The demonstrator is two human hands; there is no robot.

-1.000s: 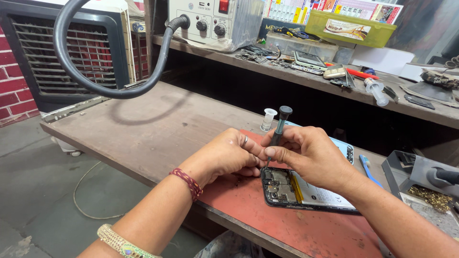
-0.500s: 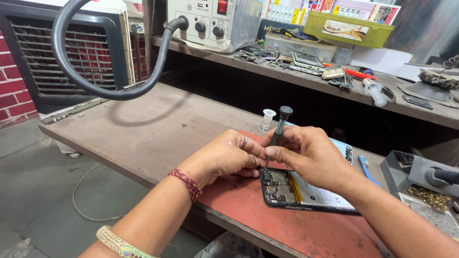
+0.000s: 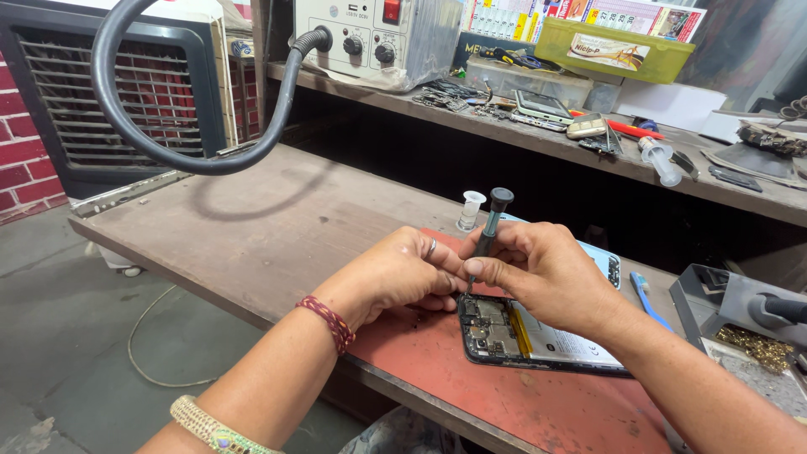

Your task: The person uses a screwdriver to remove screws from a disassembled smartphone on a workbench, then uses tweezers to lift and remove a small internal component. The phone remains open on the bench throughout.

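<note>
Fingers of right hand pinched shut around shaft of slim dark screwdriver; left hand curled, fingertips pressed against the same shaft low down, ring on one finger. Screwdriver near upright, leaning slightly right at the top, round black cap uppermost, tip set down on upper left corner of opened phone.

Phone lying flat, back cover off: dark circuit boards and metal shields at left end, yellow strip beside them, pale battery label filling the rest, black frame all round.

Phone resting on red mat, mat on brown wooden bench. Behind phone, just past the hands: small white cap-shaped piece standing on bench. Right of phone: blue-handled tool, then grey device. Far behind phone, on raised shelf: beige power unit with knobs, black flexible hose looping left from it, green tray.
</note>
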